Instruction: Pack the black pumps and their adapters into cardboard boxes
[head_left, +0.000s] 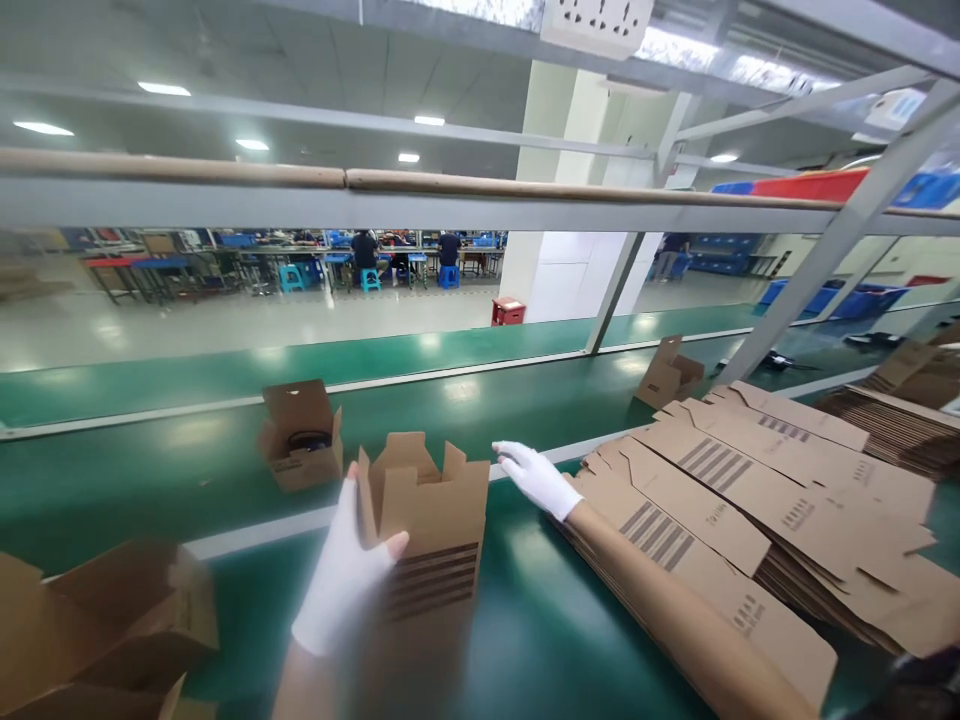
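My left hand (345, 565), in a white glove with bare fingertips, grips a brown cardboard box (435, 520) by its left side, thumb across the front. The box stands upright with its top flaps raised, and dark stripes cross its face. To the right of the box, my right hand (536, 478) is gloved in white too. Its fingers stretch out towards the box's upper right edge, apart from it, holding nothing. Beneath my right forearm lie stacked flat cardboard blanks (697, 510) with printed stripes.
An open box (301, 440) with a dark item inside stands behind on the green belt (465, 395). Another open box (669, 375) is farther right. Large open cartons (120, 610) fill the lower left. A metal post (832, 240) rises at right, below an overhead rail (450, 205).
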